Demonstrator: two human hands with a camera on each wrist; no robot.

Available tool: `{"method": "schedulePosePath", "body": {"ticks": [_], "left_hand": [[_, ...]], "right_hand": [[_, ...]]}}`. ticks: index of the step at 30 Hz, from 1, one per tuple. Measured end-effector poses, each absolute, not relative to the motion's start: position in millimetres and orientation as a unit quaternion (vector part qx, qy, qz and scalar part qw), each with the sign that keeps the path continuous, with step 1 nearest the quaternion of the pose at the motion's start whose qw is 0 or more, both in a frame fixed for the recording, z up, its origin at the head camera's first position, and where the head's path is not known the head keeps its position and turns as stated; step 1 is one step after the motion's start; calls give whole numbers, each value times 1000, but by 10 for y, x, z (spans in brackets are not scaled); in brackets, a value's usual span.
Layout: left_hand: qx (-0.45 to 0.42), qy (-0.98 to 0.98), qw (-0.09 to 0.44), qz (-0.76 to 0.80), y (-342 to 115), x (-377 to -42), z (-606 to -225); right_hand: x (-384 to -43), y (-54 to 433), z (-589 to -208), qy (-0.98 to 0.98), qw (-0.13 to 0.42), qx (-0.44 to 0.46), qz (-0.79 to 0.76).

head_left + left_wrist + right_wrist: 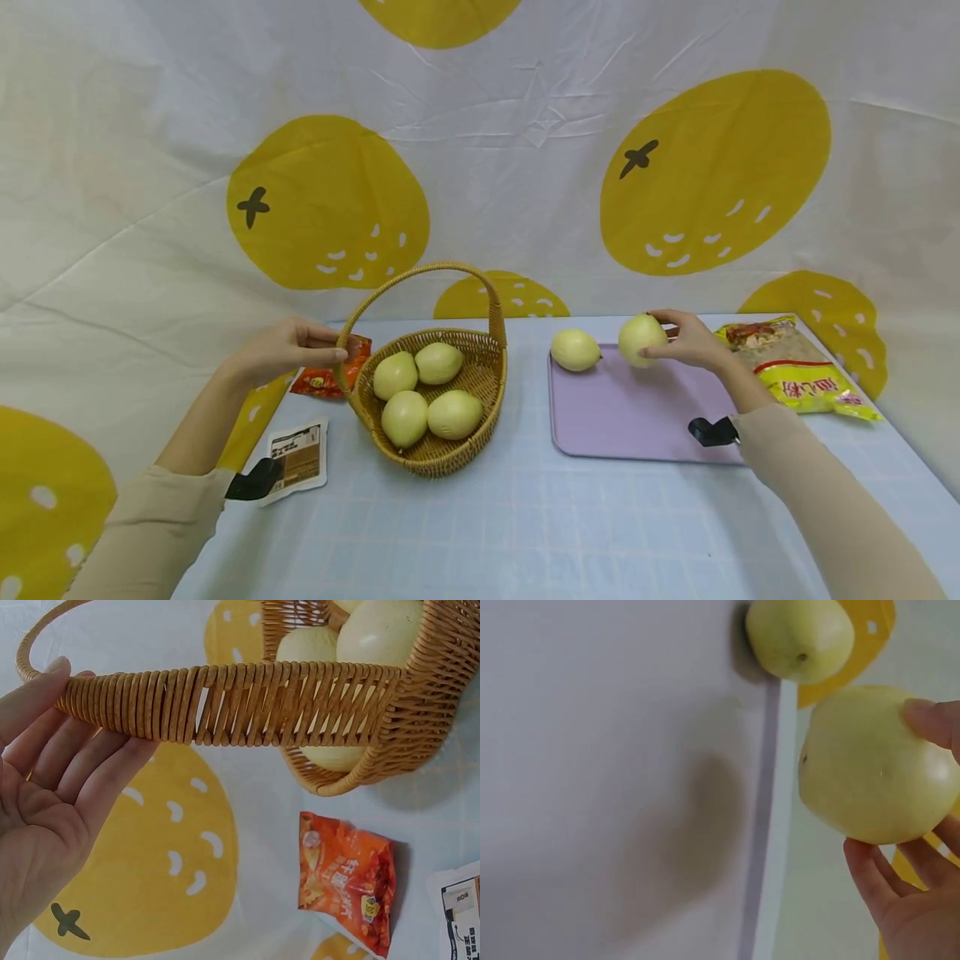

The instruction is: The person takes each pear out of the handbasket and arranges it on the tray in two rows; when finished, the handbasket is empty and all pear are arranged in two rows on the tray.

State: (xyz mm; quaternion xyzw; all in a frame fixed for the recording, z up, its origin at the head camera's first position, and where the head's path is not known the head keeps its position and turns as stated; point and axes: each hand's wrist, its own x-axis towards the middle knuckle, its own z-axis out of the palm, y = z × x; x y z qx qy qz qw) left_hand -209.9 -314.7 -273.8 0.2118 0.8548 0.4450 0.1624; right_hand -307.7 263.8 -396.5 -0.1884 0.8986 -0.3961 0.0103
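Observation:
My left hand (pixel 288 344) pinches the handle (pixel 247 705) of a wicker basket (pixel 431 462) on its left side, thumb on one face and fingers on the other. Several pale yellow-green pears (pixel 405 417) lie inside the basket. My right hand (pixel 693 340) grips another pear (pixel 641 340) between thumb and fingertips, raised over the far edge of a purple tray (pixel 637 417); a shadow falls on the tray in the right wrist view. One more pear (pixel 575 350) rests at the tray's far left corner.
A red snack packet (pixel 349 877) lies behind the basket's left side, and a white-and-brown pouch (pixel 300 458) lies nearer, by my left sleeve. Right of the tray is a yellow food bag (pixel 802 367). A fruit-patterned cloth (pixel 525 183) hangs behind the table.

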Motion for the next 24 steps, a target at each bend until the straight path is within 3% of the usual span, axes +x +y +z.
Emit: {"method": "schedulePosePath", "body": {"ticks": [24], "left_hand": [[211, 855, 168, 443, -3160, -2094, -2752]], "right_hand": [[-3279, 2465, -4347, 890, 60, -163, -421]]}}
